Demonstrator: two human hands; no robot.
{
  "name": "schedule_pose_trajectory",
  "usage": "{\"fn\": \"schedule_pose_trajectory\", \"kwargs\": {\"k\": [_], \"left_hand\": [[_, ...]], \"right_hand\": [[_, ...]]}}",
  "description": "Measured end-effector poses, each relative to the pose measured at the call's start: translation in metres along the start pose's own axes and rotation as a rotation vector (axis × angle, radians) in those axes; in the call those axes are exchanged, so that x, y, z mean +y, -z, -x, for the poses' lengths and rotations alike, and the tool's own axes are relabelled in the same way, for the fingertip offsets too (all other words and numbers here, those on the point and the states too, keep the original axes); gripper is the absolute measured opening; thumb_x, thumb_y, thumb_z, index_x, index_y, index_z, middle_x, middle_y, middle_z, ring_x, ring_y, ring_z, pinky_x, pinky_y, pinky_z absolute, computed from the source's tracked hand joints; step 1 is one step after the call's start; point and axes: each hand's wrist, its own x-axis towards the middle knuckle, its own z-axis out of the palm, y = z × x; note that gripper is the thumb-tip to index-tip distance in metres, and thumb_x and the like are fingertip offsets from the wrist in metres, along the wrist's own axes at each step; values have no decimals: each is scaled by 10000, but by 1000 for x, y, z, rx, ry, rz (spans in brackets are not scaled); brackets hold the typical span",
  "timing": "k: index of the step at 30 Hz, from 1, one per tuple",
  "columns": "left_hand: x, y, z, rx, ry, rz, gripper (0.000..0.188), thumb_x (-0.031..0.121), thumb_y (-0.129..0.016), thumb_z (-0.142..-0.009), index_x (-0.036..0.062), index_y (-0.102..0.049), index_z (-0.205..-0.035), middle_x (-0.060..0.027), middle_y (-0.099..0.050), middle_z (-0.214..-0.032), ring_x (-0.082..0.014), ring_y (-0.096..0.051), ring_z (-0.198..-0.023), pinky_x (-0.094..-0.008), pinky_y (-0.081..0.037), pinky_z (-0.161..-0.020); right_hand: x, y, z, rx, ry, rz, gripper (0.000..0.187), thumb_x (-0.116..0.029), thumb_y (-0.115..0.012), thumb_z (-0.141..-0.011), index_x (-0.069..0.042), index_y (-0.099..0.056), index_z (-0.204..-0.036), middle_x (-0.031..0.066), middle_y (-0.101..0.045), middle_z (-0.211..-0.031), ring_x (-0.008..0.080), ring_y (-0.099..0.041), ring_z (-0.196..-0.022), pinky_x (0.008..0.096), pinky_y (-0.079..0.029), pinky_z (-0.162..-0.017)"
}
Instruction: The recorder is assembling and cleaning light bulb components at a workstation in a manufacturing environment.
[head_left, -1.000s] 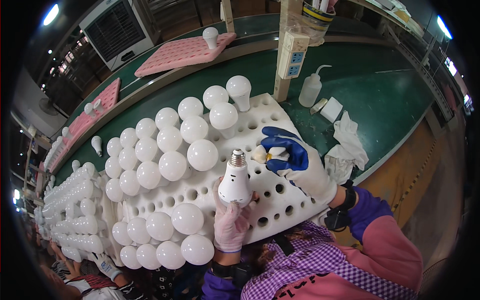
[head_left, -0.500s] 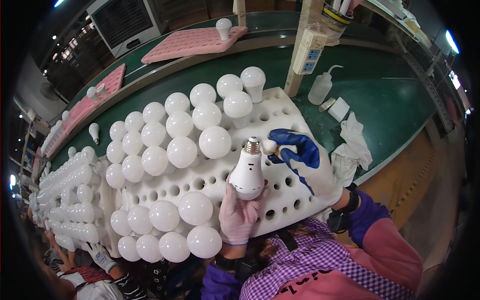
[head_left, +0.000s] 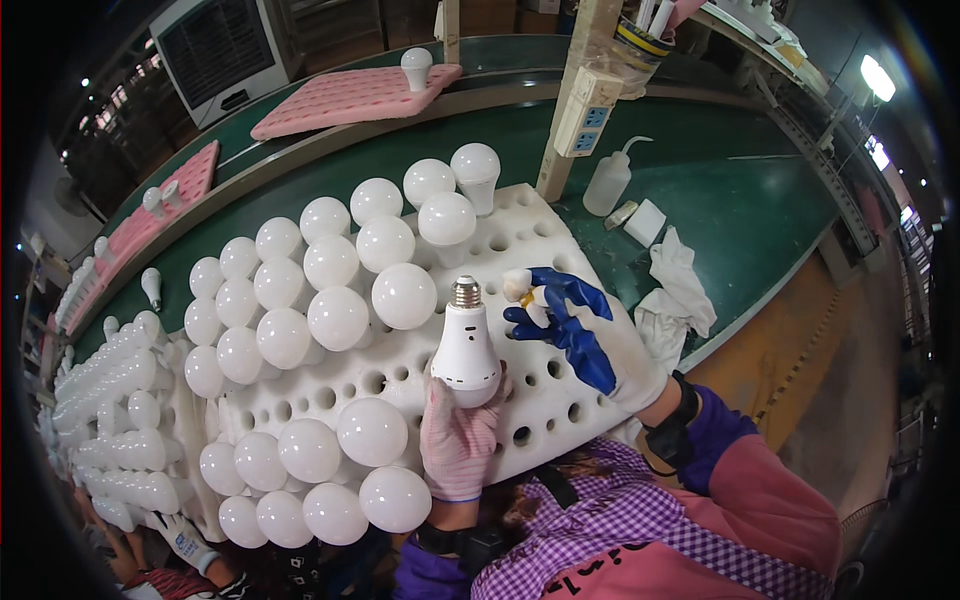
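My left hand (head_left: 462, 440), in a pale pink glove, is closed around the round end of a white light bulb (head_left: 466, 345). The bulb stands nearly upright, its metal screw base upward and its dome in my palm. Just right of the base is my right hand (head_left: 585, 335), in a white glove with blue coating, its fingers curled in a pinch. A small whitish and yellow bit (head_left: 525, 292) shows at the fingertips; I cannot make out what it is. Beneath both hands lies a white foam tray (head_left: 535, 225) with holes, holding rows of white bulbs (head_left: 404, 296).
A squeeze bottle (head_left: 608, 182), a small white box (head_left: 645, 222) and a crumpled white cloth (head_left: 680, 290) lie on the green table (head_left: 745, 190). A post with a socket box (head_left: 588, 115) rises behind. Pink foam trays (head_left: 350, 95) stand beyond. At lower left is another person's gloved hand (head_left: 185, 540).
The view has shifted, so the tray and table sit further left. My left hand still holds the bulb, now slightly more upright. My right hand is a little further from its base.
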Motion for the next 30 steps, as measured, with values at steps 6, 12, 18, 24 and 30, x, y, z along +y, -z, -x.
{"fn": "schedule_pose_trajectory", "kwargs": {"k": [6,12,18,24,30], "left_hand": [[-2,0,1,10,-20,-19,518,273,-543,-960,30,-336,-1368,-170,-435,-1350,-346,-483,-1223,-521,-422,-1022],[-1,-12,3,-47,-63,-268,586,257,-591,-931,33,-314,-1396,-149,-453,-1336,-316,-492,-1212,-479,-390,-1053],[0,-19,5,22,-140,-378,724,127,-674,-842,32,-239,-1413,-109,-437,-1278,-210,-483,-1149,-352,-412,-990],[0,-23,8,53,-162,-633,765,88,-680,-808,30,-223,-1419,-103,-420,-1273,-180,-485,-1105,-311,-437,-940],[-4,-20,9,88,-219,-744,820,67,-712,-789,28,-196,-1425,-106,-391,-1298,-199,-480,-1140,-321,-459,-934]], "right_hand": [[12,12,-2,1,4,-126,442,-196,-549,-962,31,-433,-1323,127,-553,-1247,261,-590,-1120,379,-482,-969],[4,6,0,161,12,84,279,-31,-545,-924,29,-530,-1197,135,-602,-1172,208,-635,-1020,321,-516,-890],[-3,4,6,121,126,290,412,21,-478,-884,36,-485,-1296,128,-592,-1187,185,-600,-1052,320,-477,-948],[-2,6,9,90,98,206,389,52,-534,-884,27,-510,-1272,94,-599,-1185,155,-598,-1040,283,-476,-948],[-8,-1,12,196,158,418,359,31,-629,-850,26,-546,-1199,87,-597,-1193,151,-605,-1026,265,-478,-915]]}}
